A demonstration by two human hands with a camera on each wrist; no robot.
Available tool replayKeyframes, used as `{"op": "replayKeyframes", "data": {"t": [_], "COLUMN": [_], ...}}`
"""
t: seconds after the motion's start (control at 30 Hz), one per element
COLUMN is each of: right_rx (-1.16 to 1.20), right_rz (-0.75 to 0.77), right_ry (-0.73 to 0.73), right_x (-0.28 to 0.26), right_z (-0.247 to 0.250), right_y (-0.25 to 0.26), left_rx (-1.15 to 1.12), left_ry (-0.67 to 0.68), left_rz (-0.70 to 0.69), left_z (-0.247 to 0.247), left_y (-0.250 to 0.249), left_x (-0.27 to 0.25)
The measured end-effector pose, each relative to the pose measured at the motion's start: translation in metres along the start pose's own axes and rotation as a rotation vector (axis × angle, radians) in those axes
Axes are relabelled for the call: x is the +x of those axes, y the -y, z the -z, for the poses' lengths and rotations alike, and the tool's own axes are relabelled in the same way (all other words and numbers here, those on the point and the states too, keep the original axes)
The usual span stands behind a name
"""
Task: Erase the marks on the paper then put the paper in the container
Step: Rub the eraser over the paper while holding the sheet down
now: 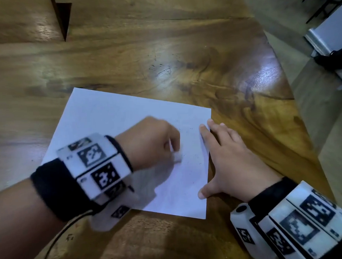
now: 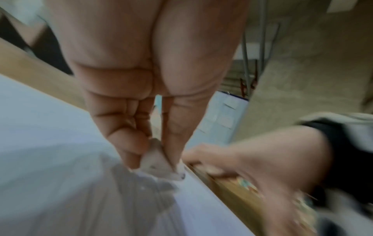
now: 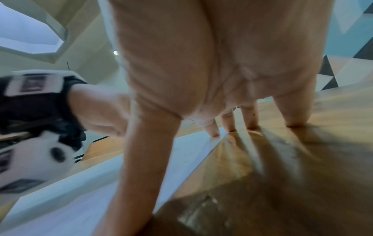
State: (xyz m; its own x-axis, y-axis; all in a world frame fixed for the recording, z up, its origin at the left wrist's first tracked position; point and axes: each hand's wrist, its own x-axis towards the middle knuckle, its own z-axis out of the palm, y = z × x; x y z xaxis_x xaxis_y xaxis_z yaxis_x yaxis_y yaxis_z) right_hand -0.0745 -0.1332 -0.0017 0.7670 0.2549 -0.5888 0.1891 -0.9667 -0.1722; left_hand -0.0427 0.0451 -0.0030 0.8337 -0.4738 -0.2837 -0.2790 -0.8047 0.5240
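Observation:
A white sheet of paper [image 1: 111, 119] lies on the wooden table [image 1: 163, 52]; faint dark specks show near its right side. My left hand [image 1: 153, 141] pinches a small white eraser [image 1: 177, 157] and holds it down on the sheet. In the left wrist view the eraser [image 2: 159, 162] sits between thumb and fingers, its tip on the paper [image 2: 50, 135]. My right hand [image 1: 231, 158] lies flat with spread fingers on the paper's right edge, thumb and forefinger on the sheet, the other fingers on the wood. The right wrist view shows those fingertips [image 3: 213, 130] at the paper [image 3: 181, 151] edge. No container is in view.
The table's curved right edge [image 1: 293, 98] drops to a light floor. A grey object [image 1: 329, 36] and black metal legs [image 1: 320, 2] stand off the table at the upper right. A dark wedge-shaped gap [image 1: 62, 18] splits the tabletop at the far left.

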Motion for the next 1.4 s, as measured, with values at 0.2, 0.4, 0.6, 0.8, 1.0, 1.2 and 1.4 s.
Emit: {"op": "replayKeyframes", "data": {"t": [0.2, 0.4, 0.6, 0.8, 1.0, 1.2, 1.4], "right_rx": [0.008, 0.011, -0.005, 0.025, 0.007, 0.006, 0.005], "right_rz": [-0.006, -0.005, -0.017, -0.027, -0.031, -0.043, -0.037], "right_ry": [0.01, 0.018, 0.026, 0.04, 0.046, 0.053, 0.055], "right_x": [0.001, 0.001, 0.002, 0.003, 0.003, 0.002, 0.001], "right_z": [0.0, 0.001, 0.001, 0.001, 0.002, 0.002, 0.003], "right_y": [0.0, 0.001, 0.002, 0.001, 0.003, 0.003, 0.004], "left_rx": [0.014, -0.029, 0.034, 0.02, 0.066, 0.003, 0.021], "left_ry": [-0.122, 0.177, -0.096, 0.224, 0.034, -0.13, 0.03], "left_rz": [0.024, -0.126, -0.048, -0.171, -0.12, -0.119, -0.091], "left_z": [0.003, -0.026, -0.006, -0.028, -0.015, -0.007, -0.011], "left_y": [-0.002, 0.003, -0.009, -0.025, -0.007, 0.006, 0.009], "left_x": [0.027, -0.031, 0.015, -0.024, -0.005, -0.007, -0.016]}}
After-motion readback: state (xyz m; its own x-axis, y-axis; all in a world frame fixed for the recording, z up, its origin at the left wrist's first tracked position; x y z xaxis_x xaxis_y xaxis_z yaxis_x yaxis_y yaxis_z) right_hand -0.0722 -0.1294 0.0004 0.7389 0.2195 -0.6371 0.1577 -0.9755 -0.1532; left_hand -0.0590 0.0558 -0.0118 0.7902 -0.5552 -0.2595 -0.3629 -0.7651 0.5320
